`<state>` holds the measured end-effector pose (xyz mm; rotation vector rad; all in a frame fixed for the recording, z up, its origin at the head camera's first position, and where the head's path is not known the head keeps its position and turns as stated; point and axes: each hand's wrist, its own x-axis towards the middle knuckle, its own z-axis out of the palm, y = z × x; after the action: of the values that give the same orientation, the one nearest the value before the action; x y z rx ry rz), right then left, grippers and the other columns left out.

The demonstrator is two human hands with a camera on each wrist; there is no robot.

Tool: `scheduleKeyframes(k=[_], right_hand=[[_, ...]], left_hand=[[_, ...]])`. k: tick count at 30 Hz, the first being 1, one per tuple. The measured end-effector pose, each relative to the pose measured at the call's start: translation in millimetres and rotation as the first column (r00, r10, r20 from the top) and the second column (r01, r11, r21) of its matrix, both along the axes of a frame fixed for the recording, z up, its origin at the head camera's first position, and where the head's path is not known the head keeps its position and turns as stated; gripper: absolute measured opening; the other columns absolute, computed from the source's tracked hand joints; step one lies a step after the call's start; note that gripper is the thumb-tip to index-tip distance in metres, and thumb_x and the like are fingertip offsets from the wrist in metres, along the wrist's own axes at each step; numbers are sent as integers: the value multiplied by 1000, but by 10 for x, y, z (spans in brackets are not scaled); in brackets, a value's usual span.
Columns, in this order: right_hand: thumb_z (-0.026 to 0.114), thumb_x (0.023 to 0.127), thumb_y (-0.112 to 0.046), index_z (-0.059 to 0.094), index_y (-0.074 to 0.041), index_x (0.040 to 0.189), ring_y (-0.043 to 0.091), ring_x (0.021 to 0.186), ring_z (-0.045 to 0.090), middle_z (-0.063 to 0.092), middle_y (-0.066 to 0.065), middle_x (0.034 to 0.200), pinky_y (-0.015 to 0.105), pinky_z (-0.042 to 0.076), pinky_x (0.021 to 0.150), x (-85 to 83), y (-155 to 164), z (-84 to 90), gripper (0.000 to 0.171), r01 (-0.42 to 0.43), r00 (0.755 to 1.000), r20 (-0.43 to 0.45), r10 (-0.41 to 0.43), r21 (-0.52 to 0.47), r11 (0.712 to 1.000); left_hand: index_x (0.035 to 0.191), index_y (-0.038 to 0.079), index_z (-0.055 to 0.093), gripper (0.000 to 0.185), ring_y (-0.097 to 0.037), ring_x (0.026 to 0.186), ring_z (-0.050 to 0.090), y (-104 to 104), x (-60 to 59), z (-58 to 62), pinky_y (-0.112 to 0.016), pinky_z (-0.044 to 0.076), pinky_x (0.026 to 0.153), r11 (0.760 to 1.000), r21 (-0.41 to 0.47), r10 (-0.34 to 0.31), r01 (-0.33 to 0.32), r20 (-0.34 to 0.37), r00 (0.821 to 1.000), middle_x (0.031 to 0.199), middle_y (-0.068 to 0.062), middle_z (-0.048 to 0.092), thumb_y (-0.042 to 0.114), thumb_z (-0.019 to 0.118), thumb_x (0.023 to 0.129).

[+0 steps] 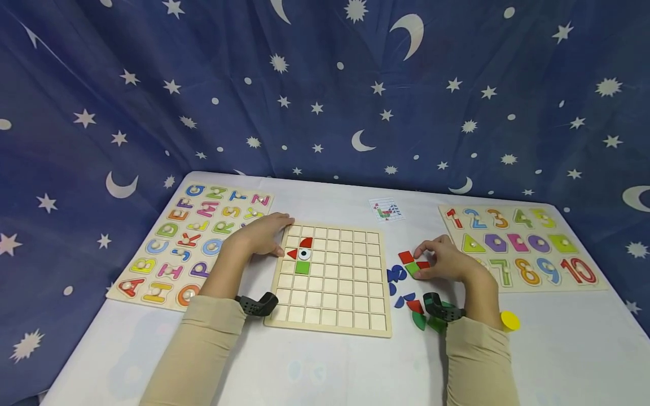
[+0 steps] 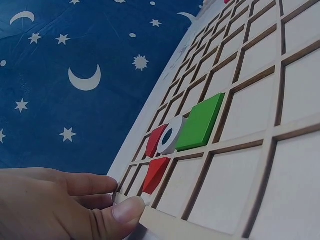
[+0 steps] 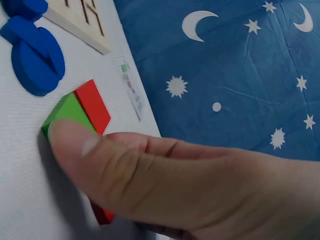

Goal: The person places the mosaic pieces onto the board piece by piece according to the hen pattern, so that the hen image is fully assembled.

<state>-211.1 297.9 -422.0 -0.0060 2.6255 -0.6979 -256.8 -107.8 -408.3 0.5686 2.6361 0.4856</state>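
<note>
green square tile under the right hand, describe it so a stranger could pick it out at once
Start at the square wooden grid board in the middle of the white table. Among the loose tiles to its right, the right hand pinches a flat green square tile. Its neighbours are red squares and blue rounded pieces; it alone is held.

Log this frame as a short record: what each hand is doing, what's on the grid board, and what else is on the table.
left hand: rests on the grid board's top-left corner, thumb on its edge
right hand: pinches a green square among the loose pieces
on board: red pieces, eye tile, green tile
loose pieces: red square, blue pieces
others: letter board, number board, pattern card
</note>
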Motion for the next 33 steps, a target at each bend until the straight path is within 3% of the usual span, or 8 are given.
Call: scheduleKeyframes(k=[9, 20, 27, 33], right_hand=[[81, 74, -23, 67, -19, 102, 30, 101, 44, 43, 15, 115, 43, 49, 89, -28, -16, -37, 31, 6, 999, -35, -7, -21, 1000], [78, 78, -23, 61, -13, 95, 22, 92, 49, 56, 6, 91, 32, 42, 77, -26, -8, 9, 26, -19, 999, -30, 17, -71, 997], [74, 82, -23, 62, -10, 91, 20, 77, 52, 59, 4, 80, 27, 46, 68, 9, -39, 135, 20, -16, 992, -126, 2, -107, 994], [71, 85, -23, 64, -12, 93, 23, 77, 55, 62, 6, 81, 28, 47, 64, -8, -327, 261, 15, -21, 971, -240, -20, -165, 986]], left_hand=[[147, 8, 34, 81, -33, 146, 19, 4, 6, 6, -48, 18, 119, 1000, -1, 5, -5, 3, 1000, 156, -14, 25, 16, 76, 78], [147, 7, 34, 81, -33, 145, 20, 9, 5, 8, -48, 18, 119, 1000, -2, -1, 1, 1, 1000, 156, -15, 26, 16, 76, 78], [147, 7, 35, 80, -33, 145, 21, 3, 4, -7, -48, 19, 119, 1000, -2, -6, 6, -3, 1000, 156, -15, 26, 16, 76, 79], [147, 7, 34, 81, -33, 145, 20, 2, 4, 5, -48, 18, 119, 1000, -8, -1, 1, -2, 1000, 156, -15, 26, 16, 76, 78]])
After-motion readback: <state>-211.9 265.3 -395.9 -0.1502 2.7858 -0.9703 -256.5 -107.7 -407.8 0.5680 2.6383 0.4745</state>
